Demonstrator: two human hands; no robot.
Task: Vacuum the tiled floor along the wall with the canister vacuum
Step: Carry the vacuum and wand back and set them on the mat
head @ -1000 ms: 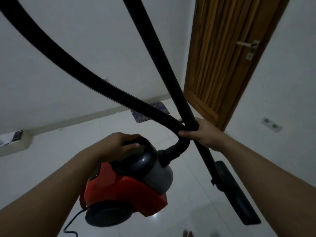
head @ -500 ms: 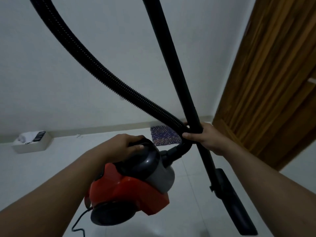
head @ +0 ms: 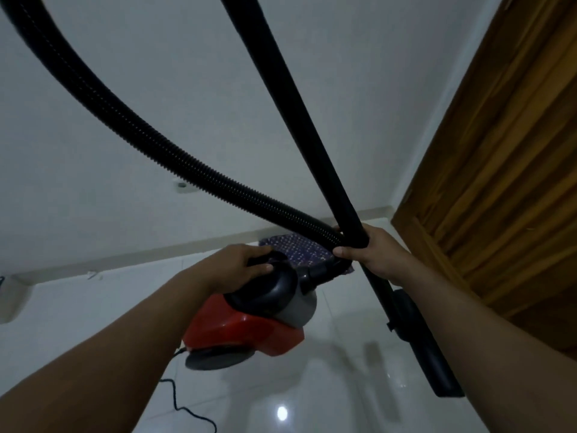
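A red and grey canister vacuum [head: 249,329] hangs in the air above the white tiled floor [head: 337,379]. My left hand [head: 240,264] grips its black top handle. My right hand [head: 371,248] is closed around the rigid black wand [head: 299,114] where the ribbed hose [head: 140,126] crosses it. The hose loops up to the upper left and out of view. The black floor nozzle [head: 424,345] hangs at the wand's lower end, just above the floor at the right.
A white wall [head: 156,73] with a pale baseboard runs across ahead. A wooden door [head: 499,182] stands at the right. A dark patterned mat [head: 299,248] lies by the wall. A white box [head: 12,295] sits at the far left. The power cord [head: 181,401] trails on the floor.
The view has swung left, so the door has slid further right and the white box to the left edge. Both hands keep their grips; the vacuum stays lifted.
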